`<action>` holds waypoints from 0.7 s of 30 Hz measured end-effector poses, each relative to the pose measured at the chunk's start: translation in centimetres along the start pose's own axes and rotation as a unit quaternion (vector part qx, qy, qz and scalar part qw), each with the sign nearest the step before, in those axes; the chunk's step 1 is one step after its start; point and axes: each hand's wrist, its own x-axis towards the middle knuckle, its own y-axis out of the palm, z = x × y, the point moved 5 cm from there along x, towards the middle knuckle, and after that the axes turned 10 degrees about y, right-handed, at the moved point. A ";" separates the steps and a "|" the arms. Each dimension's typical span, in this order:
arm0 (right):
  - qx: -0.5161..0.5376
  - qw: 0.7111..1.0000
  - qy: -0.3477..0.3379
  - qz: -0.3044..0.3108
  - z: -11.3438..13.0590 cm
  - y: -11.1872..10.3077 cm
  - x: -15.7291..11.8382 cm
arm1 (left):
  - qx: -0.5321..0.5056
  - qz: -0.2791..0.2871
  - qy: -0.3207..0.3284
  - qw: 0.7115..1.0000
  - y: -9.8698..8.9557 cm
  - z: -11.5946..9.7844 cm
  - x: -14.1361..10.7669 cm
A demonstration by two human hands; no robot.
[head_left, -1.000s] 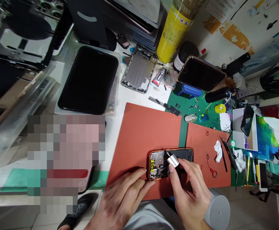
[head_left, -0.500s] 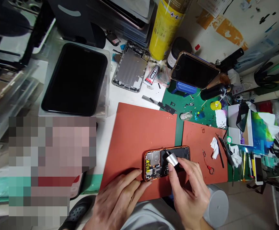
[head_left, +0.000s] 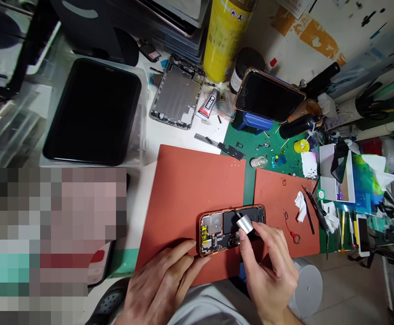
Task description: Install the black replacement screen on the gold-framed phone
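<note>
An opened phone (head_left: 232, 228) lies on the red mat (head_left: 190, 189), long axis left to right. My right hand (head_left: 268, 271) pinches a silver-capped tool (head_left: 245, 224) over its middle; my left hand (head_left: 165, 282) rests flat, fingertips touching its left end.

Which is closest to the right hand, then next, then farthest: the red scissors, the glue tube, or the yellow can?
From the right hand:
1. Red scissors, just to its right on the red mat.
2. Glue tube, farther up, mid-bench.
3. Yellow can, farthest, at the back.
</note>
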 end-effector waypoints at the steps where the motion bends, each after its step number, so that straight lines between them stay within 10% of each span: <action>1: -0.001 1.000 -0.001 -0.002 0.0 0.0 0.0 | 0.003 0.002 -0.002 1.000 0.0 0.0 0.1; 21: -0.019 1.000 0.016 -0.013 -0.8 -0.6 0.1 | -0.023 0.008 -0.007 1.000 0.1 0.2 -0.1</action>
